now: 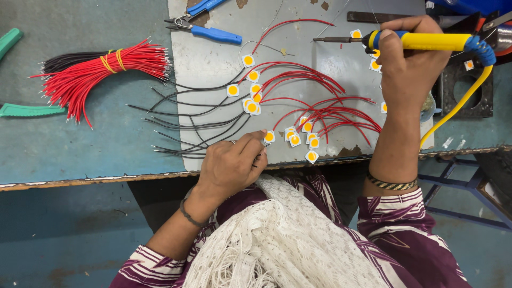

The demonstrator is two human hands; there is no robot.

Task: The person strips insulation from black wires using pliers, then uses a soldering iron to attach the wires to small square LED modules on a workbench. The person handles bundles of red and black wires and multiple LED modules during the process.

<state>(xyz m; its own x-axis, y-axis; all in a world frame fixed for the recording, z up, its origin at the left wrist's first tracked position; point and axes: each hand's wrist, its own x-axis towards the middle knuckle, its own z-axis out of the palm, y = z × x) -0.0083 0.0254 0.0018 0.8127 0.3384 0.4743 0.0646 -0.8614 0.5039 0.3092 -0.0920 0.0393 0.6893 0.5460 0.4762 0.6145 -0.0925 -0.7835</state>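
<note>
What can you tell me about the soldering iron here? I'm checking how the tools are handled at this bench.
The soldering iron has a yellow handle with a blue collar at the cord end, where a yellow cord curves down over the bench edge. A thin dark metal shaft ends in a tip pointing left. It lies nearly level above the grey work plate; whether the tip touches the plate cannot be told. The right hand holds it near the front of the handle, fingers wrapped over it. Nothing else touches it.
</note>
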